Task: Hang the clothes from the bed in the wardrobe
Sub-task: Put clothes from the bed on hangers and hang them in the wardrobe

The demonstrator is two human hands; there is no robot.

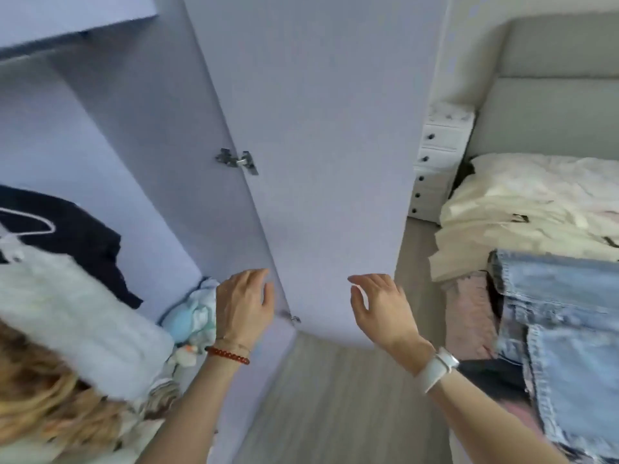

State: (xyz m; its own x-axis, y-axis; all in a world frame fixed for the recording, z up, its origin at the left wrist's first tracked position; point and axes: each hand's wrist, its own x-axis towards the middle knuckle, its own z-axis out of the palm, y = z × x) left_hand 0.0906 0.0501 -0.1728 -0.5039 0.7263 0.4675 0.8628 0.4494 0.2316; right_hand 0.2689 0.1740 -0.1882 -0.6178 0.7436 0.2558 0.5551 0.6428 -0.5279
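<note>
The wardrobe (110, 135) stands open at the left, its door (328, 162) swung out in front of me. Inside hang a dark garment (87, 242) on a white hanger and a pale fuzzy garment (67, 316). On the bed (536, 209) at the right lie light-blue jeans (562, 316), a pink piece (469, 316) and cream clothes (522, 226). My left hand (243, 304) hovers near the door's hinge edge, fingers relaxed, holding nothing. My right hand (382, 309) is raised before the door, fingers loosely spread, empty.
A bundle of pale blue and white cloth (194, 313) sits low inside the wardrobe. A white chest of drawers (438, 162) stands beside the bed's grey headboard (549, 95). Grey wood floor (335, 396) runs between wardrobe and bed.
</note>
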